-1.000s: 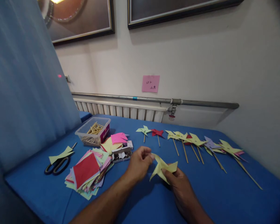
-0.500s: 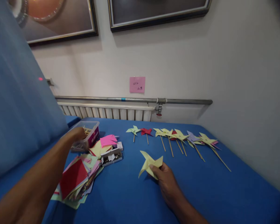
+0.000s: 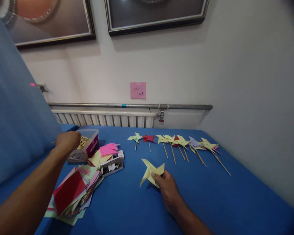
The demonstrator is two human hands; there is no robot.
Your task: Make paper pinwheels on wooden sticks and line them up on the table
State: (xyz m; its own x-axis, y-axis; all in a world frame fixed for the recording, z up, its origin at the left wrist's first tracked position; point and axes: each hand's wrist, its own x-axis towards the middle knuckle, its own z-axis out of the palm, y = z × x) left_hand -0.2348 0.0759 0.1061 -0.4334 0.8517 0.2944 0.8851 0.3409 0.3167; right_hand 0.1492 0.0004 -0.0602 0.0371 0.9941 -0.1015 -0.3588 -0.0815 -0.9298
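While the right hand (image 3: 168,189) pinches a folded pale-yellow paper pinwheel head (image 3: 150,171), stickless, on the blue table (image 3: 210,195), the left hand (image 3: 67,142) reaches, grip hidden, over the clear plastic tub of wooden sticks (image 3: 88,147); beyond the pinch, finished pinwheels on sticks (image 3: 178,143) lie in a row.

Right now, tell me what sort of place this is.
Probably a craft table in a room: finished pinwheels in a row, a paper stack, a stick box under the left hand.

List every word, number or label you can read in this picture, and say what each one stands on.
Pink note on the wall: handwriting, too small to read.
Magenta label on the clear stick box by the left hand: white print, too blurred to read.
Nothing else carries text.
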